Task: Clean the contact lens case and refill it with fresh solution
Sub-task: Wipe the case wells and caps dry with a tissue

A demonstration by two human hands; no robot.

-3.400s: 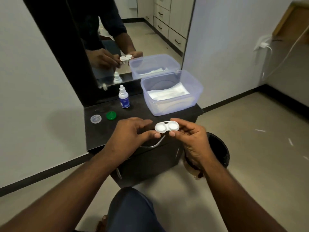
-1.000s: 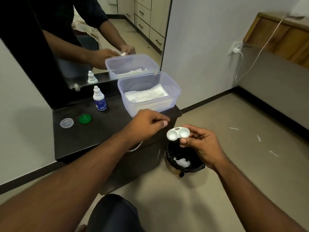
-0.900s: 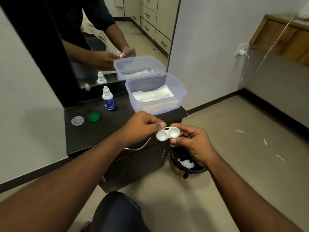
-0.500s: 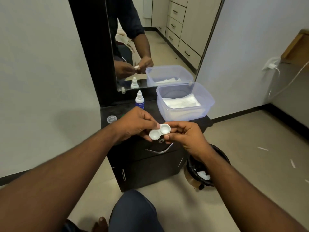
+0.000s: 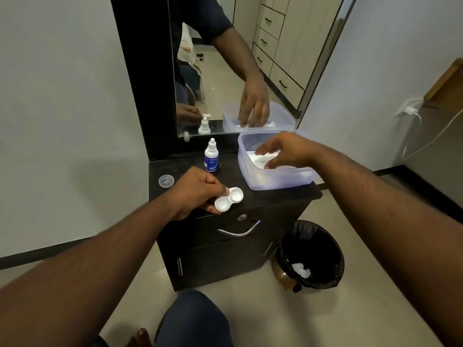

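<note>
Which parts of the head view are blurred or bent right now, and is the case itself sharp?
Head view: right hand over the plastic tub is motion-smeared; lens case in the left hand reads fairly sharp; wide-angle bends the mirror edges and walls; soft shadow on the left wall.

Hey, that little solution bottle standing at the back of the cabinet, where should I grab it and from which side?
Take the solution bottle by its wider labelled body, not the narrow white nozzle, which looks too slim for a firm grip. It stands upright, so close thumb and fingers around it from the front or right; the left hand holding the lens case crowds its near-left side.
</note>
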